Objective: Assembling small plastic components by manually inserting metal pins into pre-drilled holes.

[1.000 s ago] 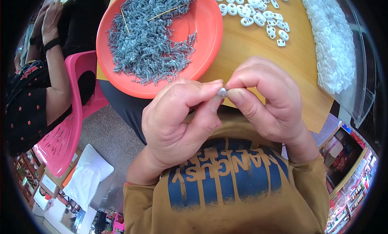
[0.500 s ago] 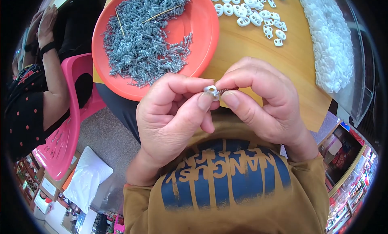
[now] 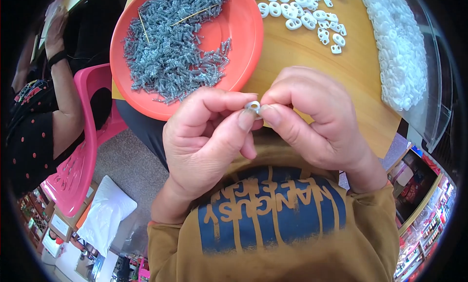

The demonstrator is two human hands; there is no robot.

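Observation:
My left hand (image 3: pixel 204 140) pinches a small white plastic cord-lock piece (image 3: pixel 253 105) between thumb and forefinger, with its round hole facing up. Against the right side of that piece press the closed thumb and forefinger of my right hand (image 3: pixel 319 118). A small metal spring showed at these fingertips half a second ago; now the fingers hide it. Both hands are held over the table's near edge, in front of my chest. Just beyond my left hand, a red-orange basin (image 3: pixel 241 62) holds a heap of small metal springs (image 3: pixel 170 43) with thin sticks lying on top.
Several loose white pieces (image 3: pixel 308 21) lie on the wooden table (image 3: pixel 282 53) at the back. To the right is a large pile of white parts (image 3: pixel 400 53). Another person's arm (image 3: pixel 66 92) and a pink chair (image 3: pixel 85 150) are at left, a white sack (image 3: pixel 107 213) below.
My right fingertips have moved left against the white piece, and the spring that showed between the hands is now hidden. My left hand has kept its pinch, almost still.

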